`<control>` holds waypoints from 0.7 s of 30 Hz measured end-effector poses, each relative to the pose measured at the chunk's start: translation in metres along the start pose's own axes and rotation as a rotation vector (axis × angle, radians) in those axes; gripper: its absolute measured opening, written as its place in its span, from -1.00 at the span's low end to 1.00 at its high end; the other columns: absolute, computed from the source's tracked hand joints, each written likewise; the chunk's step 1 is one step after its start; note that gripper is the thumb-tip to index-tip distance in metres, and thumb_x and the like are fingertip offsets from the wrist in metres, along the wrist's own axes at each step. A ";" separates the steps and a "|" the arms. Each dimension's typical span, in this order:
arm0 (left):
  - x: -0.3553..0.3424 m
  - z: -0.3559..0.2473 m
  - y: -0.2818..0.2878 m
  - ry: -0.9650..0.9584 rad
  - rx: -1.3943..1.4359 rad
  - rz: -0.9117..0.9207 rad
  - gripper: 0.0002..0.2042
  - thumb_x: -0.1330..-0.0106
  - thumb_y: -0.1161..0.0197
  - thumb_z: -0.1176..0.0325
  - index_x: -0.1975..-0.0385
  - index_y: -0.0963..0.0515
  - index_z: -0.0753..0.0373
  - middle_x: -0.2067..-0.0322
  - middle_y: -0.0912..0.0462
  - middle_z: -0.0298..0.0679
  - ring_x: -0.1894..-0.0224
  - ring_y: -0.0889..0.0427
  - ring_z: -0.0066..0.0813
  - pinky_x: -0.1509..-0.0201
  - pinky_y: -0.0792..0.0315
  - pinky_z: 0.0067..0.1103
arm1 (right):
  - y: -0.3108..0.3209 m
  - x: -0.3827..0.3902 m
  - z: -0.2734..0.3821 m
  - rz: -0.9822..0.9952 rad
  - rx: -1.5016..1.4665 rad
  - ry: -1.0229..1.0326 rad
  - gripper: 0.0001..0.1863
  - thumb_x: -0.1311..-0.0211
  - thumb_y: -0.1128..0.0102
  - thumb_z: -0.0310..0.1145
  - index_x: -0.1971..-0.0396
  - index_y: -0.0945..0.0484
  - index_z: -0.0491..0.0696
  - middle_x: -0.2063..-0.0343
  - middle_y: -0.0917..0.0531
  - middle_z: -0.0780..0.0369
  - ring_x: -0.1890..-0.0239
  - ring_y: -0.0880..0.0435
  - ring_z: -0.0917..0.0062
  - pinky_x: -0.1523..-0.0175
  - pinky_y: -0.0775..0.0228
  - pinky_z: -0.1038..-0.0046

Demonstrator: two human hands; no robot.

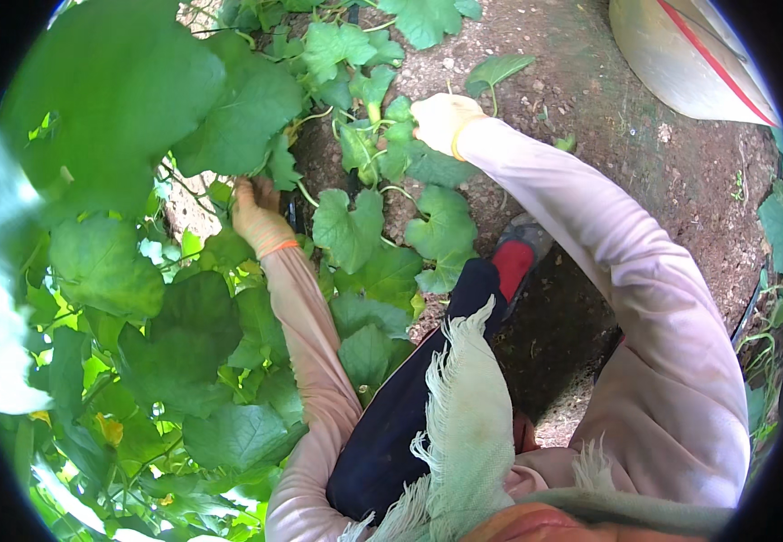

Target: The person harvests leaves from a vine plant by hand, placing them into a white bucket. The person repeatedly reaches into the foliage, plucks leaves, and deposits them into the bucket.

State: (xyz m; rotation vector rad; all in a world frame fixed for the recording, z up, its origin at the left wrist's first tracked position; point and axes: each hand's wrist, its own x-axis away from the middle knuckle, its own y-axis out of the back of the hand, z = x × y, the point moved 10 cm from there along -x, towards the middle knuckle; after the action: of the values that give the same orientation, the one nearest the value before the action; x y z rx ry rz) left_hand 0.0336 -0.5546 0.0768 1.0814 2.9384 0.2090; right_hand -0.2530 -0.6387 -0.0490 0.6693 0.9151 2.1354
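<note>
My left hand, in a pale orange glove with a bright orange cuff, reaches in among the vine leaves on the left. Its fingers are curled, with the tips partly covered by foliage, so what they grip is hidden. Farther forward, my right hand, in a pale glove with a yellow-orange cuff, is closed at the edge of a low leafy vine. Glare washes out its fingers, and I cannot see what is in them. Between the two hands, lobed green leaves on thin stems spread over the soil.
Large leaves hang close on the left, above dense foliage. Brown soil runs along the right. A whitish sack with a red stripe lies at the far right. My shoe and a fringed pale scarf are below.
</note>
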 end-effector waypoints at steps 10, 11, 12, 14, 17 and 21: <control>0.099 0.030 -0.090 0.242 0.248 0.363 -0.82 -0.31 -0.14 0.30 0.24 -0.43 0.27 0.45 -0.43 -0.32 0.44 -0.40 -0.57 0.36 -0.31 -0.63 | -0.005 0.002 0.053 0.184 -1.217 -0.023 -0.69 -0.04 -0.20 -0.33 0.25 -0.53 -0.22 0.57 -0.53 0.23 0.56 -0.49 0.58 0.48 -0.35 0.50; 0.102 0.024 -0.090 0.237 0.245 0.360 -0.81 -0.31 -0.14 0.29 0.22 -0.43 0.27 0.43 -0.45 -0.31 0.43 -0.40 -0.57 0.36 -0.31 -0.63 | -0.018 -0.002 0.056 0.195 -1.558 0.007 -0.67 -0.05 -0.20 -0.35 0.20 -0.50 -0.23 0.60 -0.49 0.26 0.60 -0.45 0.60 0.52 -0.30 0.52; 0.101 0.028 -0.091 0.249 0.246 0.359 -0.80 -0.30 -0.14 0.29 0.20 -0.43 0.27 0.42 -0.46 -0.30 0.43 -0.41 -0.56 0.36 -0.31 -0.63 | -0.023 -0.001 0.054 0.183 -1.725 -0.032 -0.65 -0.07 -0.17 -0.38 0.13 -0.45 -0.21 0.62 -0.44 0.30 0.64 -0.37 0.64 0.57 -0.22 0.57; 0.100 0.023 -0.076 0.250 0.187 0.230 -0.74 -0.29 -0.16 0.26 0.14 -0.45 0.29 0.37 -0.53 -0.24 0.39 -0.47 -0.56 0.34 -0.33 -0.64 | -0.022 0.002 0.063 0.180 -1.659 -0.034 -0.69 -0.08 -0.16 -0.37 0.17 -0.47 -0.19 0.61 -0.44 0.31 0.63 -0.36 0.68 0.57 -0.22 0.59; 0.097 0.026 -0.075 0.219 0.196 0.267 -0.73 -0.27 -0.19 0.24 0.17 -0.48 0.30 0.38 -0.60 -0.18 0.46 -0.53 -0.54 0.35 -0.44 -0.61 | -0.002 0.006 0.045 0.063 -1.176 -0.016 -0.71 -0.13 -0.14 -0.29 0.17 -0.52 -0.12 0.53 -0.56 0.24 0.52 -0.51 0.50 0.41 -0.35 0.47; 0.098 0.022 -0.069 0.206 0.174 0.155 -0.69 -0.26 -0.23 0.20 0.23 -0.49 0.36 0.37 -0.63 -0.12 0.47 -0.54 -0.54 0.37 -0.47 -0.59 | 0.011 0.003 0.021 -0.123 -0.691 0.084 -0.73 -0.21 -0.05 -0.24 0.16 -0.55 -0.04 0.35 -0.64 0.10 0.25 -0.63 0.32 0.10 -0.42 0.35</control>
State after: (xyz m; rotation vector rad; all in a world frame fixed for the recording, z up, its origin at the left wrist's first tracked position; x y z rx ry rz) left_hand -0.0841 -0.5408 0.0501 1.3931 3.1014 0.0695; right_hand -0.2450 -0.6332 -0.0269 0.1672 0.2036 2.1812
